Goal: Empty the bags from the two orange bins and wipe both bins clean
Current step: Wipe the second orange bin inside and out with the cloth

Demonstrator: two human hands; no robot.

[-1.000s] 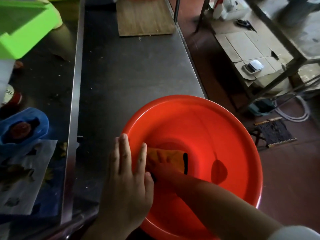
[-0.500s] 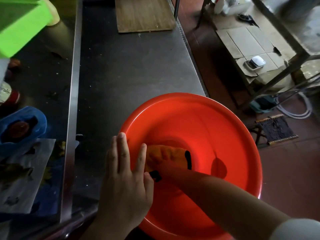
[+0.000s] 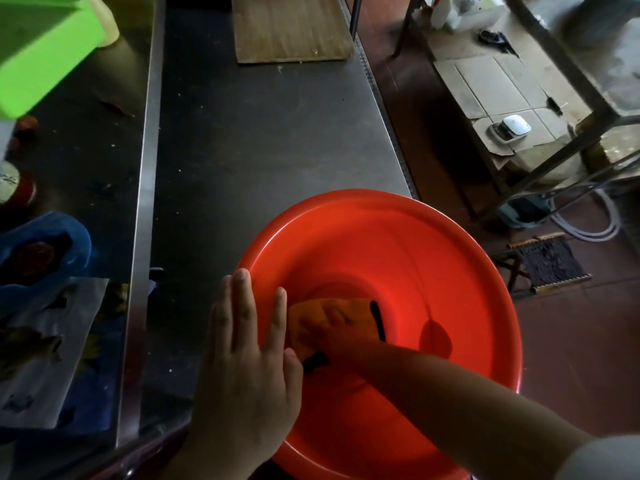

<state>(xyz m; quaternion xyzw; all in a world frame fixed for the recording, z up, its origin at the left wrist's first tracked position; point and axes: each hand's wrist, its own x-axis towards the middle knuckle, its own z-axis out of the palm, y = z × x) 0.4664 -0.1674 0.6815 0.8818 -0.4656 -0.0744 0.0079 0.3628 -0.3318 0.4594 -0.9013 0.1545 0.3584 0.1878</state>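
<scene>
Looking down from nearest to farthest, we find our left hand [image 3: 247, 362] laid flat over the near-left rim of the orange bin [image 3: 408, 258], fingers straight and spread, gripping nothing, simply pressing the bin steady against the steel bench [image 3: 270, 140]. The bin sits at the bench's near right corner, its right side overhanging the edge above the red floor.

Just beyond and to the right of that hand, our right hand [image 3: 341, 336] reaches down into the bin, forearm crossing the near rim from the right. It presses an orange cloth [image 3: 332, 311] with a black trim against the lower left wall of the bin, close to the bottom. We cannot tell how far its fingers are curled, for the red glow blurs hand and cloth together; they seem laid on the cloth rather than wrapped round it.

What the next stroke turns on, as we judge it: the unwiped stretch of the bin lies away from the right hand, forward and to the right, so the cloth would sweep that way while the left hand holds the rim. No bags show inside this bin.

Farther off, a wooden board [image 3: 291, 26] lies at the bench's far end, and a green plastic box [image 3: 45, 46] stands at far left.
</scene>
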